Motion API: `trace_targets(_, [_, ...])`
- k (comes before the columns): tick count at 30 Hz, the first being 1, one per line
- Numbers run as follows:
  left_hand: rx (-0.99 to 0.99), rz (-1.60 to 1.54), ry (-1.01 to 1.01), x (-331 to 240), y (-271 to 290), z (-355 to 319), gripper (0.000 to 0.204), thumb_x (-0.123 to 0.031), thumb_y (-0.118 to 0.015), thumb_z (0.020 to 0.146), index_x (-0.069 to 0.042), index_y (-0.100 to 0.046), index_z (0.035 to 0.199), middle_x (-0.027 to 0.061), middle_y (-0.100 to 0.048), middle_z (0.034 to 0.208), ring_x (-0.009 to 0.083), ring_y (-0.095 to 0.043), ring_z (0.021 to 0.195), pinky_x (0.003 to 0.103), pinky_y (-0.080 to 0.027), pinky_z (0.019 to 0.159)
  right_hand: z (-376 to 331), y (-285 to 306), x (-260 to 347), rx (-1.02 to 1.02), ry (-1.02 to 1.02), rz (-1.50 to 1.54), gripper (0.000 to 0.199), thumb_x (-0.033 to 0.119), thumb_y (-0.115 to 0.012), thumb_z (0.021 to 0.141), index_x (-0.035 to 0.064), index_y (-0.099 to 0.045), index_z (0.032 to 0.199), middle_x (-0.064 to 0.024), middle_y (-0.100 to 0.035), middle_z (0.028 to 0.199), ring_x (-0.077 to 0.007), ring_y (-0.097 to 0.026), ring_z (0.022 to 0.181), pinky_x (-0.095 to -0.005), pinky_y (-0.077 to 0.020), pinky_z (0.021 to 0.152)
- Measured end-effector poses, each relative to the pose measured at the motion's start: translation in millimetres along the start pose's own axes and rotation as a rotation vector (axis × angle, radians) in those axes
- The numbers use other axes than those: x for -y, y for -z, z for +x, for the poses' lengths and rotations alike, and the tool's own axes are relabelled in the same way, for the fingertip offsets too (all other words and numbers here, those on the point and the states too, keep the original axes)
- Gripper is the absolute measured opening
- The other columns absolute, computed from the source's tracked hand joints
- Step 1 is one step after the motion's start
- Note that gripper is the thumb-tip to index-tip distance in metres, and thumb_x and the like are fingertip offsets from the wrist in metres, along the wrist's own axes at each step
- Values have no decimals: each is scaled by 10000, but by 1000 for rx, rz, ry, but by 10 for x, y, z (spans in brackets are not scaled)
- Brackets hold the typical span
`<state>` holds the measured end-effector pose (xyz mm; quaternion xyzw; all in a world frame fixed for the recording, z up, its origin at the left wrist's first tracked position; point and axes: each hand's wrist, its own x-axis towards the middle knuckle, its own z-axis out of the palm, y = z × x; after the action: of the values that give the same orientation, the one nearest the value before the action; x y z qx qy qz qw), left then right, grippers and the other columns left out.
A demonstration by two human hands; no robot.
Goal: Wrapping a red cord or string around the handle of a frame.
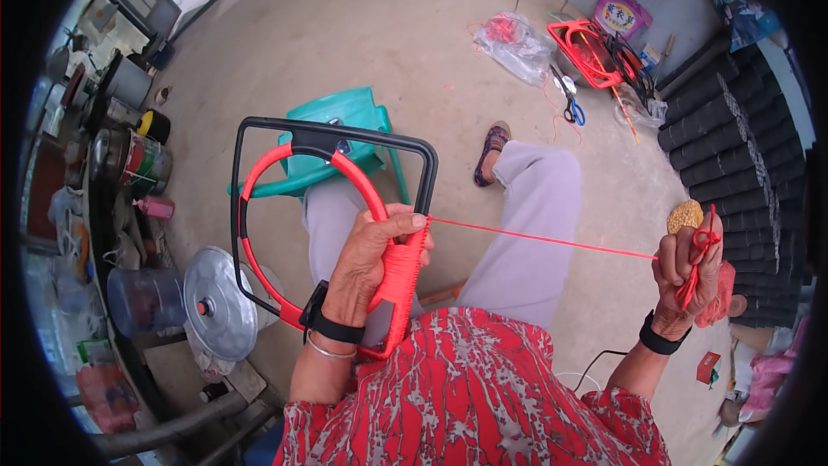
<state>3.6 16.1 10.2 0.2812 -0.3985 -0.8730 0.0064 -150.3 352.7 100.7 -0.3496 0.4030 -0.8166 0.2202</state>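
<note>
The left hand [375, 263] is clamping the black-and-red frame [328, 224] at its cord-wrapped side, fingers closed round the red winding [402, 272]. From there the red cord [543, 239] is running taut, nearly level, rightward to the right hand [688, 272], which is pinching its looped end.

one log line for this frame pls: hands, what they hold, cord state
left hand: grips black frame at red-wrapped side | right hand: holds red cord end, looped on fingers | cord: taut between hands | posture: seated
</note>
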Motion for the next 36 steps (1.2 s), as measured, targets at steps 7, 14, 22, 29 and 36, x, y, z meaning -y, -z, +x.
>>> trace_targets(7, [31,4,-16,5,64,3,119,-104,-671,791,-5,-607,805,160,-635,647,233,-620,503,320,-523,474,26,-113,-128,-180,-30,-3,199,259,-458,1003,61,-449,1006,21,-348,636,-60,-340,508,-180,-262,400])
trace_targets(14, [62,-8,-5,25,74,-7,118,-97,-673,800,-10,-597,826,173,-642,673,248,-625,509,328,-532,479,144,-144,-409,-253,-194,-465,246,256,-541,959,12,-554,933,-45,-545,719,-133,-500,651,-245,-420,600])
trace_targets(22, [151,-109,-12,42,77,-66,238,-110,-671,827,28,-538,967,192,-649,724,262,-650,560,343,-550,489,550,-436,-1452,-55,-389,-916,162,138,-709,829,-5,-680,899,-7,-557,788,-94,-462,662,-268,-381,595])
trace_targets(29, [109,-109,-3,30,-76,-116,267,-185,-628,882,40,-586,1018,173,-652,840,230,-668,627,342,-585,494,771,-712,-2146,39,-518,-340,202,233,-626,922,47,-674,986,31,-613,772,-52,-504,659,-220,-434,613])
trace_targets(36, [100,-59,-81,80,-43,-54,311,-195,-634,889,49,-565,1070,151,-643,904,213,-675,693,344,-602,505,687,-752,-2141,17,-651,-28,238,233,-616,928,31,-671,1041,21,-625,810,-48,-521,687,-202,-433,618])
